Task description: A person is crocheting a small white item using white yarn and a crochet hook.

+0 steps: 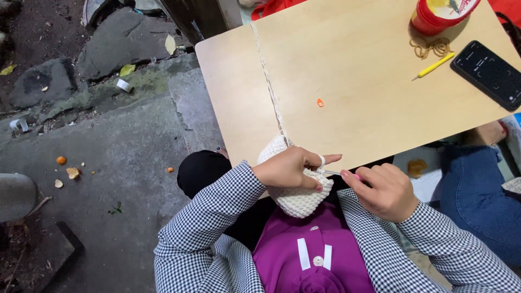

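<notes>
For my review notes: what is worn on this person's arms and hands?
Both arms are covered to the wrist by sleeves in a small black-and-white check. The left hand and the right hand are bare, with no gloves. A strand of white yarn loops around the left index finger.

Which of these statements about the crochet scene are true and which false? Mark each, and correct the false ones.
1. The left hand holds a cream crocheted piece. True.
2. The right hand holds scissors. False: it holds a crochet hook.
3. A strand of yarn runs across the wooden table. True.
4. The phone lies on the floor. False: it lies on the table.
5. A yellow pencil-like tool lies beside the phone. True.
</notes>
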